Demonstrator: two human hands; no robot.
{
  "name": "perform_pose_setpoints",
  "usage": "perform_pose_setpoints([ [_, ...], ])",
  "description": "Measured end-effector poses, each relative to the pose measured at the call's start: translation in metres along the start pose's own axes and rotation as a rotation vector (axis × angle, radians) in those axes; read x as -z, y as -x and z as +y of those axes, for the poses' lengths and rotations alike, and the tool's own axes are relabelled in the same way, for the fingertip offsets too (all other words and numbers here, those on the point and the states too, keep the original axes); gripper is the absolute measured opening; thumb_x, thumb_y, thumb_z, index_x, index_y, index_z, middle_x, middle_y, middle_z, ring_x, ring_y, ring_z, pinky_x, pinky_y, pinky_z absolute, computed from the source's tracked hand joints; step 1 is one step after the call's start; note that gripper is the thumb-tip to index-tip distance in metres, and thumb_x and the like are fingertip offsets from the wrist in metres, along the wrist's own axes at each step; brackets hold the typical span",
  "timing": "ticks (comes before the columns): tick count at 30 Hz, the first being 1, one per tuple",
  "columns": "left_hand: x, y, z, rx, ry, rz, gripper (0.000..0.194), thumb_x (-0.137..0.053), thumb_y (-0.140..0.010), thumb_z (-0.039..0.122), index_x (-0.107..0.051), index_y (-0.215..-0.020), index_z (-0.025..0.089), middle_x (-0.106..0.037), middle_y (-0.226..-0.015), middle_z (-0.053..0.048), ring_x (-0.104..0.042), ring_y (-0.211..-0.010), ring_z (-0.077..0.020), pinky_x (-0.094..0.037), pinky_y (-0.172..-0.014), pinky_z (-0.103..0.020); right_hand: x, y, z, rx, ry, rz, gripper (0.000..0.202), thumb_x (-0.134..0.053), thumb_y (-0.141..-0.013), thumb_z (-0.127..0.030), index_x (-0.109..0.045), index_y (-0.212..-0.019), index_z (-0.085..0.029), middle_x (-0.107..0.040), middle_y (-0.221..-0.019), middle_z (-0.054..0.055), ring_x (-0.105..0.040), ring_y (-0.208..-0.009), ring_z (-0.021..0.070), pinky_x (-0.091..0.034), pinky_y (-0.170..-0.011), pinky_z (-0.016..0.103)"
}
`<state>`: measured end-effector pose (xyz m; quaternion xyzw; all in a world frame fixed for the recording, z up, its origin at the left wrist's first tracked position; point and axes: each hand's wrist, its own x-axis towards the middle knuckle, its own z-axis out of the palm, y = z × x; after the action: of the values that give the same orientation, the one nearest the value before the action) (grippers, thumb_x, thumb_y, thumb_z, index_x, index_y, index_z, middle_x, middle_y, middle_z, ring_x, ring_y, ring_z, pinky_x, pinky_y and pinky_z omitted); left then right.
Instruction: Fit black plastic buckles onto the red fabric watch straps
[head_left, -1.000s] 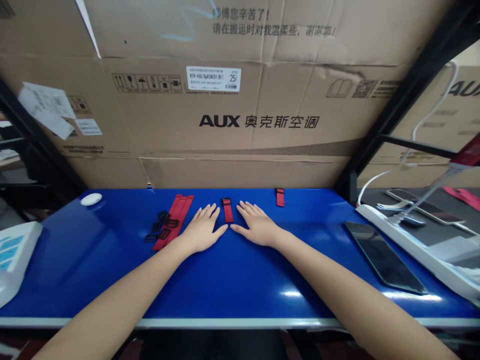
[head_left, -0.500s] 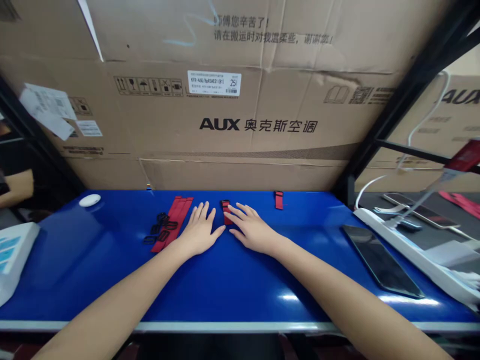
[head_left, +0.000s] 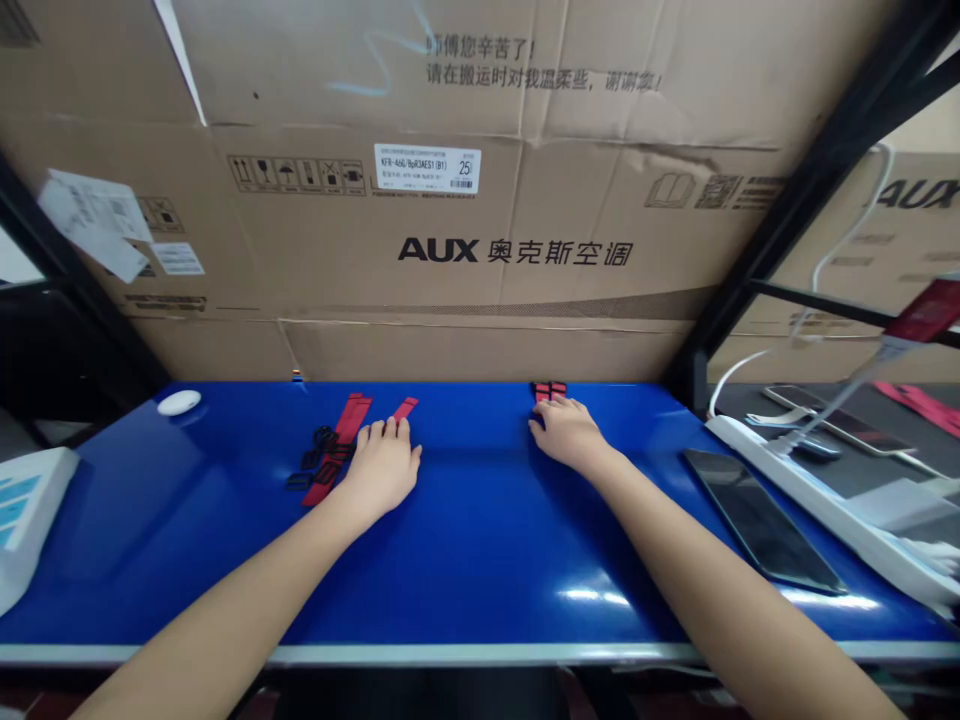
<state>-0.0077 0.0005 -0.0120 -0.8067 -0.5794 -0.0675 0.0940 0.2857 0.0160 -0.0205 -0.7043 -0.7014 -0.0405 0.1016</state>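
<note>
My left hand (head_left: 384, 468) rests palm down, fingers bent and close together, on a red strap (head_left: 406, 408) pulled slightly apart from its pile; most of that strap is hidden beneath the hand. To its left lie more red straps (head_left: 322, 488), with several black plastic buckles (head_left: 309, 459) on and beside them. At the table's back edge, my right hand (head_left: 570, 434) has its curled fingertips on a short red strap with a black buckle (head_left: 541, 388). A similar buckled strap (head_left: 558, 388) sits right alongside, partly covered by the fingers.
A large cardboard box (head_left: 480, 290) walls off the back of the blue table (head_left: 465, 560). On the right lie a black phone (head_left: 761, 520) and a white power strip (head_left: 825, 500). A white oval object (head_left: 179, 403) and a white device (head_left: 30, 520) are at left.
My right hand has slid the buckled strap rightward from the middle to beside the other one. My left hand has drawn in its fingers and shifted one strap off the pile.
</note>
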Motion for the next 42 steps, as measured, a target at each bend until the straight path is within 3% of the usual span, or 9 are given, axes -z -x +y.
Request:
perform_pose_setpoints([
  [3, 0.0, 0.005, 0.01, -0.148, 0.223, -0.057, 0.053, -0.038, -0.094, 0.03, -0.043, -0.141, 0.005, -0.042, -0.147, -0.023, -0.042, -0.131, -0.0378, -0.038, -0.101, -0.053, -0.002, 0.003, -0.004, 0.082, -0.052, 0.075, 0.033, -0.055, -0.086, -0.025, -0.064, -0.114, -0.01, -0.052, -0.138, 0.022, -0.034, -0.137, 0.0368, -0.025, -0.111, 0.052],
  [7, -0.005, 0.011, 0.024, -0.418, 0.512, -0.124, 0.052, -0.035, -0.095, 0.023, -0.036, -0.146, 0.015, -0.035, -0.154, -0.012, -0.031, -0.143, -0.0261, -0.026, -0.115, -0.047, -0.003, 0.014, -0.031, 0.392, -0.339, 0.049, 0.039, -0.062, -0.083, -0.029, -0.058, -0.121, -0.021, -0.044, -0.146, 0.014, -0.026, -0.14, 0.0333, -0.027, -0.109, 0.054],
  [12, 0.01, 0.007, 0.029, -0.497, 0.688, -0.026, 0.048, -0.033, -0.095, 0.018, -0.044, -0.142, 0.02, -0.047, -0.147, -0.008, -0.043, -0.135, -0.0189, -0.034, -0.113, -0.039, 0.002, 0.02, -0.04, 0.511, -0.526, -0.075, 0.015, -0.065, -0.08, -0.02, -0.059, -0.093, -0.02, -0.056, -0.12, 0.01, -0.047, -0.114, 0.0266, -0.037, -0.098, 0.047],
  [18, 0.061, -0.016, -0.046, -0.155, 0.477, 0.31, 0.026, -0.047, -0.089, 0.026, -0.069, -0.102, 0.019, -0.07, -0.103, -0.007, -0.062, -0.1, -0.0238, -0.047, -0.094, -0.039, 0.027, 0.017, -0.018, 0.521, -0.399, -0.04, 0.017, -0.06, -0.072, -0.005, -0.052, -0.075, -0.02, -0.055, -0.083, 0.004, -0.046, -0.086, 0.0214, -0.041, -0.08, 0.034],
  [22, 0.066, -0.02, -0.105, 0.012, 0.344, -0.072, 0.016, -0.061, -0.076, 0.029, -0.071, -0.085, 0.021, -0.068, -0.091, -0.006, -0.062, -0.086, -0.0235, -0.049, -0.081, -0.035, 0.035, 0.026, -0.029, 0.573, -0.404, -0.117, 0.025, -0.069, -0.069, -0.014, -0.056, -0.089, -0.02, -0.055, -0.094, 0.005, -0.047, -0.091, 0.0229, -0.042, -0.084, 0.037],
  [25, 0.057, -0.017, -0.121, 0.003, 0.283, -0.267, 0.022, -0.07, -0.066, 0.038, -0.072, -0.084, 0.026, -0.065, -0.092, -0.005, -0.06, -0.091, -0.0253, -0.048, -0.081, -0.034, 0.024, 0.034, -0.053, 0.574, -0.504, -0.111, 0.035, -0.07, -0.078, -0.031, -0.056, -0.108, -0.021, -0.054, -0.108, 0.008, -0.047, -0.101, 0.0249, -0.042, -0.091, 0.041],
  [31, 0.047, -0.016, -0.108, 0.049, 0.313, -0.279, 0.025, -0.075, -0.059, 0.035, -0.068, -0.081, 0.024, -0.061, -0.094, -0.005, -0.058, -0.089, -0.024, -0.047, -0.074, -0.03, -0.001, 0.039, -0.087, 0.605, -0.533, -0.058, 0.047, -0.064, -0.083, -0.051, -0.053, -0.118, -0.022, -0.051, -0.121, 0.012, -0.045, -0.108, 0.0284, -0.037, -0.095, 0.047],
  [37, 0.039, -0.022, -0.073, -0.049, 0.576, -0.199, 0.014, -0.066, -0.074, 0.034, -0.065, -0.081, 0.021, -0.063, -0.074, -0.001, -0.059, -0.07, -0.0183, -0.044, -0.067, -0.028, -0.001, 0.038, -0.088, 0.569, -0.566, -0.051, 0.019, -0.065, -0.085, -0.034, -0.054, -0.094, -0.021, -0.056, -0.104, 0.008, -0.047, -0.094, 0.0232, -0.037, -0.085, 0.04],
  [42, 0.032, -0.022, -0.032, -0.187, 1.058, -0.095, 0.028, -0.059, -0.084, 0.043, -0.069, -0.095, 0.019, -0.065, -0.102, -0.007, -0.064, -0.093, -0.0206, -0.048, -0.089, -0.036, -0.001, 0.037, -0.083, 0.528, -0.709, -0.092, 0.009, -0.059, -0.086, -0.02, -0.054, -0.094, -0.021, -0.057, -0.087, 0.002, -0.05, -0.083, 0.0187, -0.037, -0.081, 0.035],
])
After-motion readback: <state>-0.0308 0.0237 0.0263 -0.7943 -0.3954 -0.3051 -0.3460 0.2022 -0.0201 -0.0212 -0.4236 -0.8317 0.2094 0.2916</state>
